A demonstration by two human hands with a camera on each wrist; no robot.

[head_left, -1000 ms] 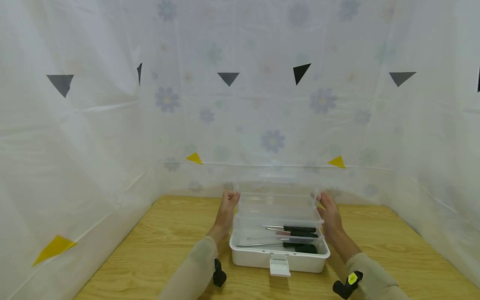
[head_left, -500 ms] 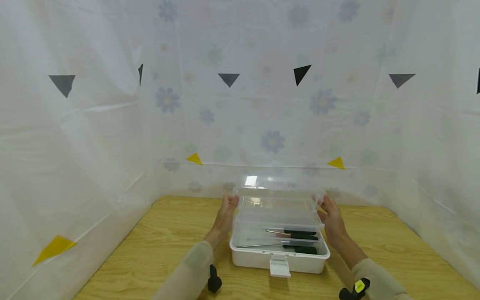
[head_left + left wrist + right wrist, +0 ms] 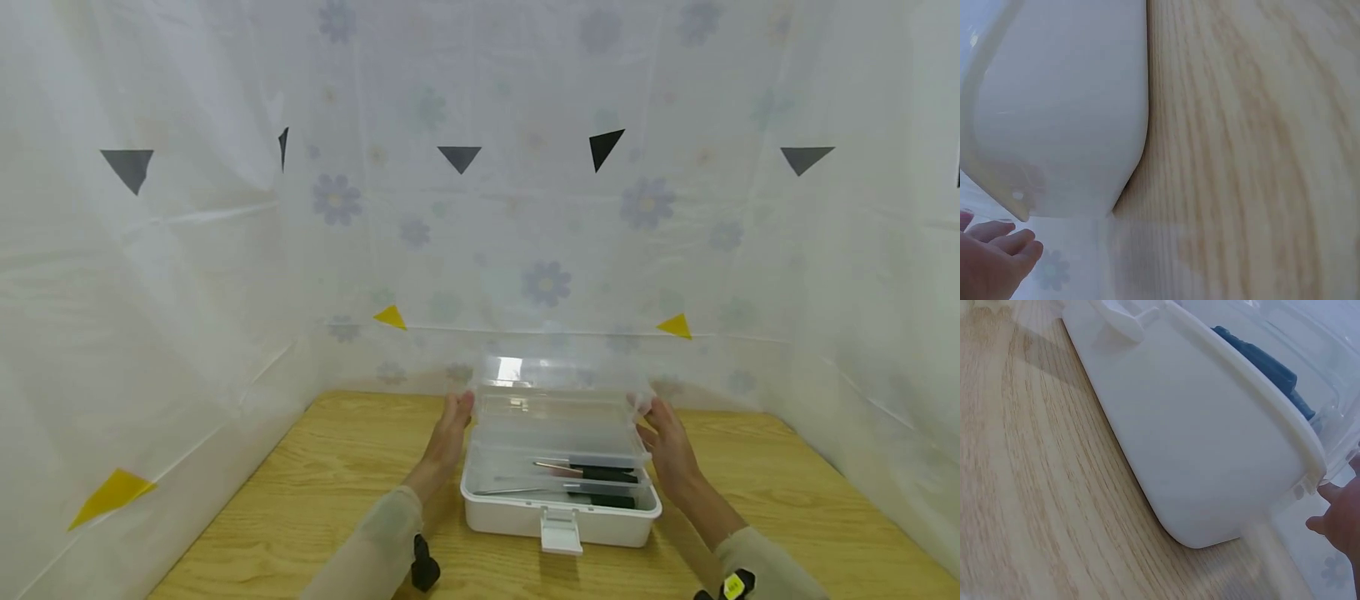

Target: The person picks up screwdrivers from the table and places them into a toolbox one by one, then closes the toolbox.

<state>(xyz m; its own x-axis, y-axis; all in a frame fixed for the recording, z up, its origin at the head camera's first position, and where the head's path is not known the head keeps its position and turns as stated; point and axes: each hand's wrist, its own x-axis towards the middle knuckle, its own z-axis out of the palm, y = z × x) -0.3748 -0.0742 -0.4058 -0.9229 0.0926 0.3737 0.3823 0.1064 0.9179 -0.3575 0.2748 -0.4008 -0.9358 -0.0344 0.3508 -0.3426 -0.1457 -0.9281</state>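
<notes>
A white toolbox [image 3: 558,523] stands on the table with its front latch [image 3: 560,533] hanging down. Its clear lid [image 3: 570,373] is raised at the back, and clear stepped trays [image 3: 555,437] lean over the inside. Several screwdrivers [image 3: 607,475] with black handles lie in the box, partly seen through the plastic. My left hand [image 3: 447,433] pinches the lid's left edge; in the left wrist view its fingers [image 3: 1013,244] show beyond the box corner. My right hand [image 3: 670,446] holds the lid's right edge, partly cut off in the right wrist view.
The wood-grain table [image 3: 330,500] spreads around the box. Behind it hangs a pale flowered sheet [image 3: 547,233] with black and yellow triangles, and similar sheeting [image 3: 150,333] closes both sides.
The clear trays have sunk a little toward the screwdrivers, and the glare on the lid has shifted. Both hands have come slightly lower and both sleeves slightly outward; the box base has stayed put.
</notes>
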